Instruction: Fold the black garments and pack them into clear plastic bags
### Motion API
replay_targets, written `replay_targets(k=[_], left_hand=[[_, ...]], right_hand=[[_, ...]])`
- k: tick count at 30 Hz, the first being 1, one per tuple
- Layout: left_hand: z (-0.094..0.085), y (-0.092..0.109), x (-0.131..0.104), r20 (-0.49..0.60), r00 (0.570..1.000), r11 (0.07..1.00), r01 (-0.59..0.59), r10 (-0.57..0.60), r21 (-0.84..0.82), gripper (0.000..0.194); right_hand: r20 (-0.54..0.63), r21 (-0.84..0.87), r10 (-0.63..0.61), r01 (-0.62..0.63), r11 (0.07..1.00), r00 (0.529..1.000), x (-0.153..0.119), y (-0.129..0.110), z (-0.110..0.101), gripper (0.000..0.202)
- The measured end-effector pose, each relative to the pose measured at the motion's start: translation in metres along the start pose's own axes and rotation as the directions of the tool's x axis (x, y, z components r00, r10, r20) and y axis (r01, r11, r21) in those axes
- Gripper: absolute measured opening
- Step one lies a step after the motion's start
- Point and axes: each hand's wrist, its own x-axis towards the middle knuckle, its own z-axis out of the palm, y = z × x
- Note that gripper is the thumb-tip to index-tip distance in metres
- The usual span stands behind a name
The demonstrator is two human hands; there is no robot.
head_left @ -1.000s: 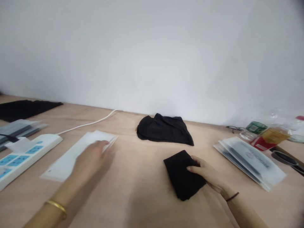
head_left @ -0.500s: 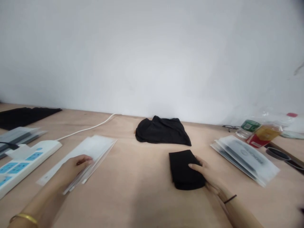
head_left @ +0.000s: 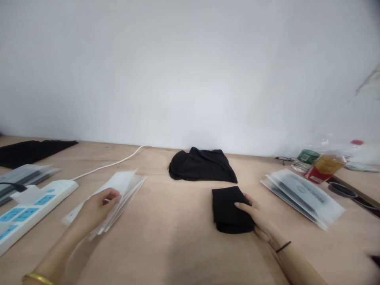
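Note:
My left hand (head_left: 99, 206) pinches the edge of a frosted plastic zip bag (head_left: 114, 181) on top of a small stack at the left of the table. The bag's near side is lifted a little. My right hand (head_left: 257, 217) grips a folded black cloth (head_left: 230, 209) by its right side, thumb on top and fingers underneath. Farther back, near the wall, lies a second black cloth (head_left: 202, 164), loosely folded.
To the left are a white power strip (head_left: 38, 209) with a cord, packed bags (head_left: 28, 174) and black fabric (head_left: 35, 150). On the right lie filled frosted bags (head_left: 305, 194), a green-labelled bottle (head_left: 307, 157), a red-and-yellow bottle (head_left: 325, 168) and a tape roll (head_left: 342, 190).
My left hand has moved slightly right and up, and the plastic bag has shifted and lifted with it. My right hand still holds the folded black cloth in nearly the same place.

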Motion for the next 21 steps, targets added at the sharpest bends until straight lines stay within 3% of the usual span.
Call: replay_targets(k=[3,6,8,10,11,13,15,16,18,21], left_hand=[[0.042,0.051,-0.008,0.159,0.97,0.977,-0.164,0.186,-0.138,0.017],[0.104,0.1,-0.028,0.325,0.877,0.921,-0.268,0.354,-0.281,0.011],[0.138,0.119,-0.041,0.377,0.83,0.894,-0.282,0.41,-0.349,0.01],[0.16,0.124,-0.048,0.408,0.802,0.874,-0.272,0.437,-0.403,0.011],[0.167,0.123,-0.049,0.42,0.794,0.868,-0.259,0.441,-0.423,0.011],[0.175,0.115,-0.045,0.442,0.788,0.866,-0.221,0.429,-0.448,0.012],[0.175,0.108,-0.039,0.458,0.793,0.874,-0.181,0.401,-0.452,0.011],[0.173,0.106,-0.036,0.46,0.799,0.879,-0.168,0.387,-0.447,0.011],[0.166,0.106,-0.034,0.457,0.809,0.891,-0.169,0.369,-0.421,0.011],[0.152,0.116,-0.037,0.446,0.796,0.897,-0.262,0.409,-0.355,0.009]], right_hand=[[-0.077,0.11,0.004,0.005,0.994,0.997,-0.005,-0.007,0.016,0.035],[-0.1,0.141,-0.051,0.065,0.988,0.994,-0.008,-0.003,0.03,0.037],[-0.105,0.0,-0.125,0.125,0.992,0.987,-0.008,0.006,0.033,0.046],[-0.105,-0.33,-0.308,0.259,0.908,0.946,-0.01,0.015,0.03,0.055],[-0.04,-0.518,-0.421,0.341,0.785,0.906,-0.012,0.019,0.028,0.054],[0.253,-0.75,-0.511,0.5,0.433,0.822,-0.016,0.023,0.024,0.048],[0.551,-0.761,-0.339,0.626,0.171,0.762,-0.019,0.021,0.026,0.049],[0.627,-0.746,-0.221,0.658,0.105,0.747,-0.02,0.019,0.028,0.053],[0.657,-0.751,-0.07,0.66,0.031,0.751,-0.019,0.013,0.038,0.067],[0.624,-0.781,-0.045,0.624,-0.024,0.78,-0.011,0.002,0.058,0.078]])
